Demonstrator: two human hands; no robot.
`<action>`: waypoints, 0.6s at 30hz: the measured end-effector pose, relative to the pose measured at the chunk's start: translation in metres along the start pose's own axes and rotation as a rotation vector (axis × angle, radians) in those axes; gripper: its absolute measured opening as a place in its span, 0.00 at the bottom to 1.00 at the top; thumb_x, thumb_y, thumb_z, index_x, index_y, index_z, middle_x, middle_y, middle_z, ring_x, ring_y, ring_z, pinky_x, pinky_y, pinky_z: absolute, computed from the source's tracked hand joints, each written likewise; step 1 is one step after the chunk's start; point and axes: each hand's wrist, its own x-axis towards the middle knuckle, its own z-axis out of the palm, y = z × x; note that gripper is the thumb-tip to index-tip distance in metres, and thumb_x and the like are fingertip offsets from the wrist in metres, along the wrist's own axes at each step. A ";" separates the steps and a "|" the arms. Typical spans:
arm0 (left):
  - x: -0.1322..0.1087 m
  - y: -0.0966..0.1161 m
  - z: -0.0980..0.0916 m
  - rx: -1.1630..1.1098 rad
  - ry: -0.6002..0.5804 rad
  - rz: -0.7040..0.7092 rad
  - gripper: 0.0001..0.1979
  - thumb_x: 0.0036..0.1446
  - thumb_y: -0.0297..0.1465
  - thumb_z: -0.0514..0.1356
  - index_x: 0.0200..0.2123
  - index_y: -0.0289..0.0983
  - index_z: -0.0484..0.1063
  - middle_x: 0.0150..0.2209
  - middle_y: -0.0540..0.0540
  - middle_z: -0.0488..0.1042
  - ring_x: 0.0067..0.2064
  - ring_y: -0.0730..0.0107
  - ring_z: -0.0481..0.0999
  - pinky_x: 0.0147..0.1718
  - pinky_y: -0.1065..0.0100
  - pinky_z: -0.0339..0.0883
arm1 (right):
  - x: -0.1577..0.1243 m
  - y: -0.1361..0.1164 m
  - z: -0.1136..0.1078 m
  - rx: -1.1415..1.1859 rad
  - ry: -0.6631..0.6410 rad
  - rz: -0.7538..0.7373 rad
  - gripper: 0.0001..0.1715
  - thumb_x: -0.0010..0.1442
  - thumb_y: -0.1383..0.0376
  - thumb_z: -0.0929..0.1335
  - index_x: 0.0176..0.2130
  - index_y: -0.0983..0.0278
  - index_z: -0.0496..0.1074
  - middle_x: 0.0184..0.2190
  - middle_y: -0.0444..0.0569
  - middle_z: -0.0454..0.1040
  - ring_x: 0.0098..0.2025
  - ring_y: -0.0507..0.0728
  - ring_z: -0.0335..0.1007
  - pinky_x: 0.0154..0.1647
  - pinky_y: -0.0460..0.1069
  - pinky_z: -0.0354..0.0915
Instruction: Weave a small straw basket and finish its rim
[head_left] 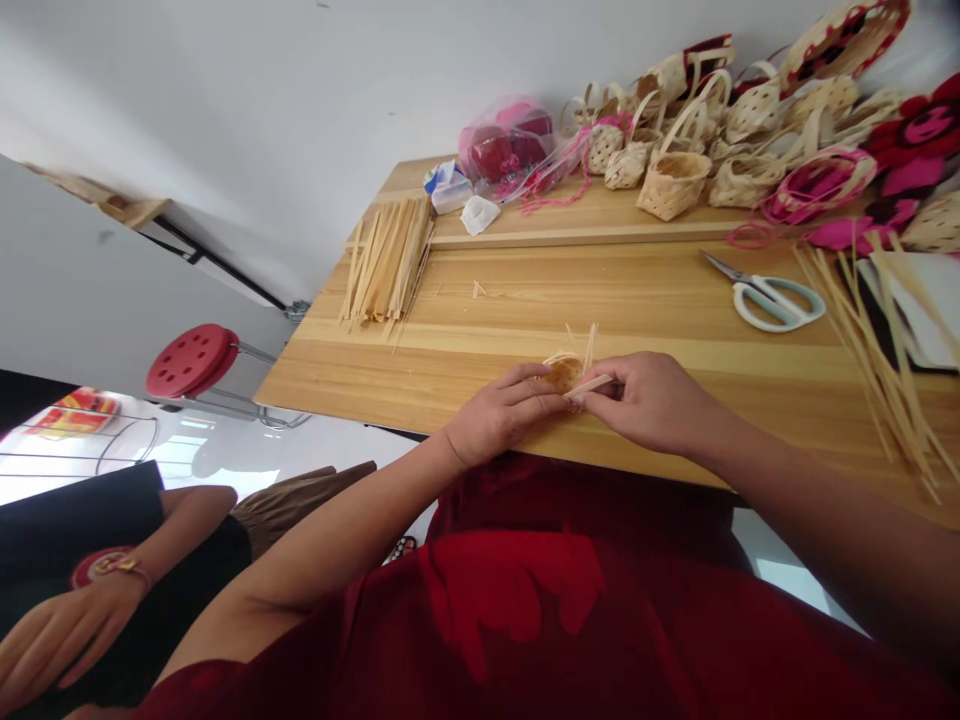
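A small woven basket (564, 369) of pale strips sits at the table's front edge, a few loose strip ends sticking up from its far side. Around its near left side my left hand (508, 405) is closed, fingers against the wall. My right hand (643, 398) pinches a flat pale strip (590, 386) between thumb and fingers at the basket's right rim. The lower part of the basket is hidden behind my fingers.
White-handled scissors (776, 300) lie to the right, near loose strips (877, 350). A bundle of strips (386, 262) lies at the left. Several finished baskets (675, 180) and a plastic bag (510, 145) line the back. A seated person's hand (75, 630) and a red stool (191, 360) are at left.
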 end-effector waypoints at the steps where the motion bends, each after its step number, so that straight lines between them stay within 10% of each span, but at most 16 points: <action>1: 0.000 0.000 0.001 0.005 -0.013 -0.004 0.17 0.71 0.24 0.57 0.60 0.40 0.73 0.52 0.40 0.81 0.63 0.60 0.75 0.60 0.55 0.76 | -0.001 0.000 0.001 0.013 0.015 0.000 0.09 0.58 0.63 0.70 0.29 0.59 0.81 0.23 0.43 0.80 0.25 0.54 0.71 0.29 0.50 0.60; 10: 0.012 0.004 0.002 0.071 -0.175 -0.154 0.13 0.74 0.27 0.53 0.54 0.38 0.75 0.52 0.39 0.78 0.58 0.61 0.76 0.58 0.56 0.76 | -0.001 -0.001 0.005 0.029 0.102 0.057 0.10 0.57 0.64 0.69 0.25 0.59 0.78 0.18 0.42 0.74 0.22 0.53 0.65 0.27 0.50 0.58; 18: 0.010 0.003 0.010 -0.045 0.194 -0.124 0.09 0.70 0.28 0.61 0.52 0.39 0.76 0.45 0.43 0.81 0.51 0.66 0.81 0.52 0.62 0.78 | -0.001 -0.003 0.001 0.123 0.046 0.197 0.11 0.55 0.61 0.70 0.23 0.60 0.75 0.19 0.43 0.73 0.24 0.54 0.66 0.25 0.50 0.59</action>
